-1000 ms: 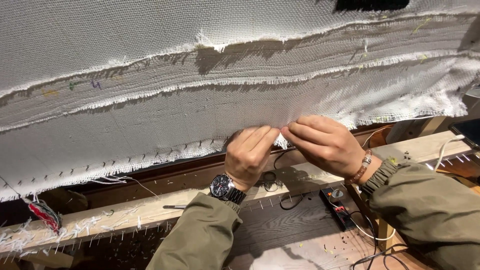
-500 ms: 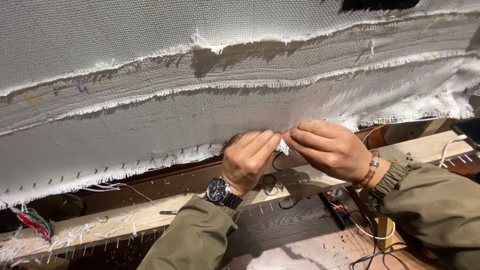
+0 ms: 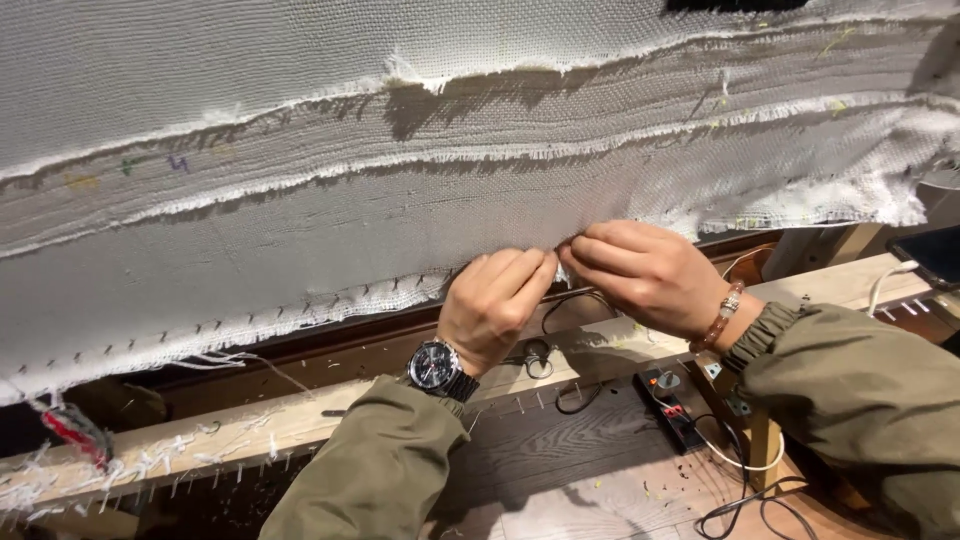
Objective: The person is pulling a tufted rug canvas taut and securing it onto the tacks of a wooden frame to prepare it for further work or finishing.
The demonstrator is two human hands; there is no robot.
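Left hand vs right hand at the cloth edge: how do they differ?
The left hand wears a dark metal wristwatch; the right hand wears a bead bracelet. The left hand comes up from below with fingers curled upward, while the right hand reaches in from the side, fingers pointing left. Both have olive sleeves and pinch the lower edge of the white woven cloth at the same spot, fingertips nearly meeting.
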